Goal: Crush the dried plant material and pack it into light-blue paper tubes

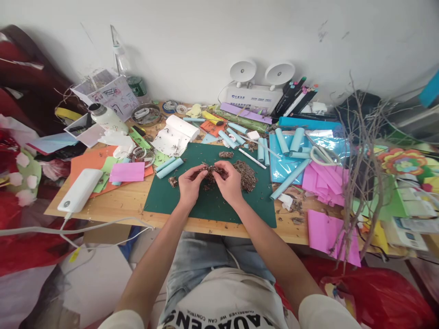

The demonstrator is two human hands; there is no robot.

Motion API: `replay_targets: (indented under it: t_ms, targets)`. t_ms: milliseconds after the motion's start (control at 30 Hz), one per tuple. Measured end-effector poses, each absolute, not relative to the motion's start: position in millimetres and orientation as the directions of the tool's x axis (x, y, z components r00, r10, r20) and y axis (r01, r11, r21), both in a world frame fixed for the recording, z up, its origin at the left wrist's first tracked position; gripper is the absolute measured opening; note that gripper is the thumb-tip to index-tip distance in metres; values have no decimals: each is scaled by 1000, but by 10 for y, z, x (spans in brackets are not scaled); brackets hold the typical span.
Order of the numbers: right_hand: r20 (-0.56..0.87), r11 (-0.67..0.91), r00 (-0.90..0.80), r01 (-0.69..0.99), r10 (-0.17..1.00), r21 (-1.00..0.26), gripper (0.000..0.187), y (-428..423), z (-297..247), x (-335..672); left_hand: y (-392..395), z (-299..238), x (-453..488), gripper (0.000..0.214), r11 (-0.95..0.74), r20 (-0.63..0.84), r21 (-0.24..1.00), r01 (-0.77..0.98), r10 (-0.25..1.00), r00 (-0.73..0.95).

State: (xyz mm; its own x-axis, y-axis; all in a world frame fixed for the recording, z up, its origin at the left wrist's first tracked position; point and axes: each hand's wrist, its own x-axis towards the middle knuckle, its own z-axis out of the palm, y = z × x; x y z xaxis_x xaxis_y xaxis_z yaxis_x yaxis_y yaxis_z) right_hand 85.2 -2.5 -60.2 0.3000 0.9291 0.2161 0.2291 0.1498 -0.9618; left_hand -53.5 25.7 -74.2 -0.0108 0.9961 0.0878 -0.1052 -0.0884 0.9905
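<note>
Over the dark green mat [219, 210], my left hand [190, 183] and my right hand [229, 181] meet with fingers pinched on a small clump of brown dried plant bits [210, 171]. A larger heap of the same brown dried material [246, 176] lies just right of my right hand. Smaller clumps rest on the mat, one [226, 155] beyond my hands and one [173, 182] left of my left hand. Rolled light blue paper tubes [170, 168] lie at the mat's left edge. My fingers partly cover the held clump.
A white power bank [80, 190] with a cable sits at the left. Pink paper [332, 233], scissors [323, 155] and upright dry twigs [365, 183] crowd the right. Toward the wall stand a twin-head lamp [254, 96], a bottle [107, 118] and a white paper roll [181, 128].
</note>
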Motion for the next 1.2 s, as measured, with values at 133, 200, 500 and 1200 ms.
replay_targets:
  t_ms: [133, 200, 500, 1200]
  targets:
    - [295, 210, 210, 349, 932, -913, 25, -67, -557, 838, 243, -725, -574, 29, -205, 205, 979, -2, 978, 34]
    - [289, 205, 203, 352, 936, -913, 28, -73, -558, 832, 241, -728, -583, 30, -235, 232, 971, 53, 971, 59]
    - [190, 122, 326, 218, 926, -968, 28, -65, -618, 803, 205, -765, -536, 27, -134, 133, 990, 38, 991, 23]
    - [146, 120, 299, 105, 943, -987, 16, -47, -621, 805, 199, -717, -534, 18, -260, 255, 957, 127, 965, 57]
